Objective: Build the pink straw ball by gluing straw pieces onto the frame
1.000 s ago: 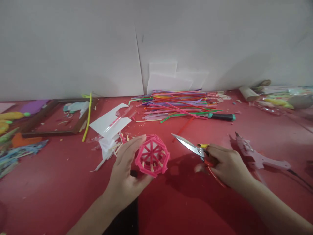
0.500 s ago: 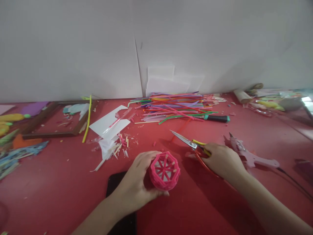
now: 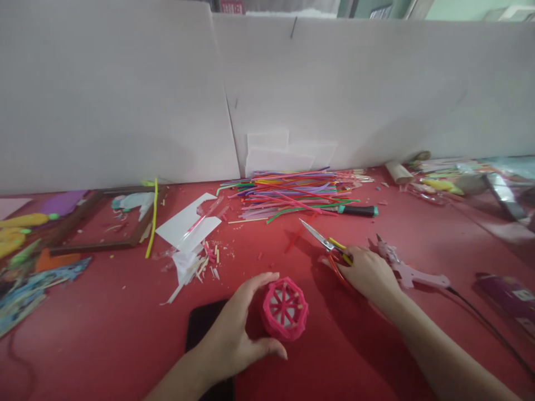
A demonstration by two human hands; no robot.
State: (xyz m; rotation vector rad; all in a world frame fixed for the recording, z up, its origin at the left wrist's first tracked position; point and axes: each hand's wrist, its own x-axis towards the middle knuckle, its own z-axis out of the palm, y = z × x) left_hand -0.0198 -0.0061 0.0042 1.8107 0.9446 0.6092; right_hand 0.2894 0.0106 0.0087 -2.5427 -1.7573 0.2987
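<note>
A small round pink craft piece (image 3: 286, 309), with a spoked wheel-like top, stands on the red table near the front. My left hand (image 3: 246, 328) curves around its left side with thumb and fingers spread, and a gap shows between palm and piece. Over to the right, my right hand (image 3: 370, 273) grips a pair of scissors (image 3: 320, 236) by its red and yellow handles. The blades point up and left, looking closed, and lie low over the table. A black phone-like slab (image 3: 203, 326) is partly hidden under my left forearm.
Several coloured pipe-cleaner-like sticks (image 3: 288, 192) lie at the back beside a black-and-green-handled tool (image 3: 358, 211). A pink glue gun (image 3: 412, 270) with a cord lies right of my right hand. White paper scraps (image 3: 188, 223) and a brown frame (image 3: 100, 246) are left. White boards (image 3: 334, 89) stand behind.
My left hand has loosened from the pink piece, its thumb now apart from it. The right hand still holds the scissors. The camera view has tilted up, showing more above the boards.
</note>
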